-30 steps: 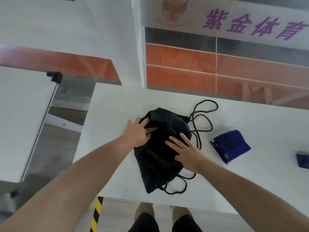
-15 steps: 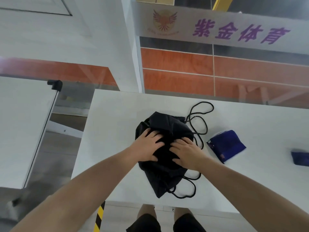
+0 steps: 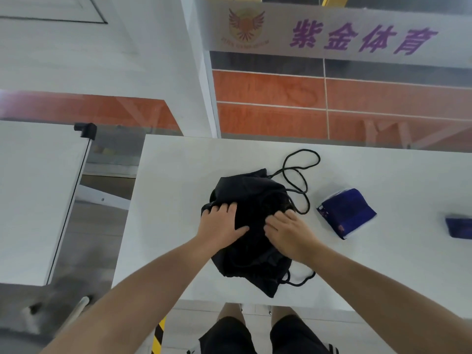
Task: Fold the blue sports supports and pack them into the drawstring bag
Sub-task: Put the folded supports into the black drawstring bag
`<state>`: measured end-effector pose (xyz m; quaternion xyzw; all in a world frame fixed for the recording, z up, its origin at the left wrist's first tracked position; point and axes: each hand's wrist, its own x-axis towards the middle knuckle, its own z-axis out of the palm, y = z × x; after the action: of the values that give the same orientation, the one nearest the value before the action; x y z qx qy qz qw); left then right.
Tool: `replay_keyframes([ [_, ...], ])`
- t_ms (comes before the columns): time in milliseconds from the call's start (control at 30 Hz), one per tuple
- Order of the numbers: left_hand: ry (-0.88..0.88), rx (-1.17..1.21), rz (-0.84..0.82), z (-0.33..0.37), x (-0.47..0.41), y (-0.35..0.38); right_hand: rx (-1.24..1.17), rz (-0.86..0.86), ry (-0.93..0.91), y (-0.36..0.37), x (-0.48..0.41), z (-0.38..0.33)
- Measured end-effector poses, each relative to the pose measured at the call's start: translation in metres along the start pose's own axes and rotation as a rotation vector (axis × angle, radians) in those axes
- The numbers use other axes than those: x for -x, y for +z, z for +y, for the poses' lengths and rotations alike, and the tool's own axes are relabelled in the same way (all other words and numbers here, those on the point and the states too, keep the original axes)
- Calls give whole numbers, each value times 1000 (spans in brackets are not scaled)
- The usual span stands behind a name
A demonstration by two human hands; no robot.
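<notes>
Purple characters 紫金体育 [image 3: 362, 39] are showing on the wall strip at 12 o'clock, beside a winged emblem [image 3: 245, 25]. Two blue supports are lying on the white table [image 3: 173, 180]: one folded [image 3: 346, 212] at 3 o'clock of the single black drawstring bag [image 3: 251, 226], another [image 3: 459, 227] at the right edge. The left hand [image 3: 221, 227] and right hand [image 3: 288, 231] are pressing palm-down, fingers curling into the bag's fabric

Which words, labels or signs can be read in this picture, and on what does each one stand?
"紫金体育": purple characters on the frosted band of the glass wall.
Small line under the winged emblem on that band: too blurred to read.
Marks on the folded blue support: too small to read.
Black bag: no text visible.
</notes>
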<state>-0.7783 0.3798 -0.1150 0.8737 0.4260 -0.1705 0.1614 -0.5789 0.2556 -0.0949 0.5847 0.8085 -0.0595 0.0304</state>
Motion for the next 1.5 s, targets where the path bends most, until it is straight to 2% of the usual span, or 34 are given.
replay_keyframes([
  [67,-25,-4,-4,11,-7,1,-19,-130,-34,9,9,-4],
  [233,75,-16,10,17,-24,-10,-64,-380,3,19,18,-1],
  [400,8,-95,70,-25,-68,-54,-92,-453,-36,19,29,2],
  [567,-18,-47,-33,-23,-75,-73,-52,-490,-71,3,12,-1],
  [633,105,-56,108,-7,-58,-69,-46,-376,-72,-6,3,-2],
  [700,390,-180,227,10,-35,-56,-17,-211,-83,-11,-7,0],
  [767,588,-296,159,18,-20,-40,18,-148,-99,-15,-20,5],
  [867,461,-438,-80,10,-15,-22,67,-342,-21,-12,-36,16],
  [933,374,-497,-177,-4,-14,-19,129,-501,57,-7,-40,26],
  [1067,325,-459,-229,-44,-9,-21,181,-654,91,-7,-38,47],
  [1167,324,-386,-187,-73,-4,-15,197,-734,105,-10,-38,57],
  [1233,337,-330,-149,-85,-1,-11,192,-748,116,-10,-40,59],
  [1333,306,-335,-210,-85,5,-9,158,-756,123,-8,-41,58],
  [1400,315,-353,-190,-75,8,-12,151,-731,129,-5,-40,56],
  [1467,386,-329,-92,-65,13,-14,158,-632,108,-8,-37,51],
  [1500,441,-294,-8,-62,15,-12,153,-506,89,-11,-34,47],
])
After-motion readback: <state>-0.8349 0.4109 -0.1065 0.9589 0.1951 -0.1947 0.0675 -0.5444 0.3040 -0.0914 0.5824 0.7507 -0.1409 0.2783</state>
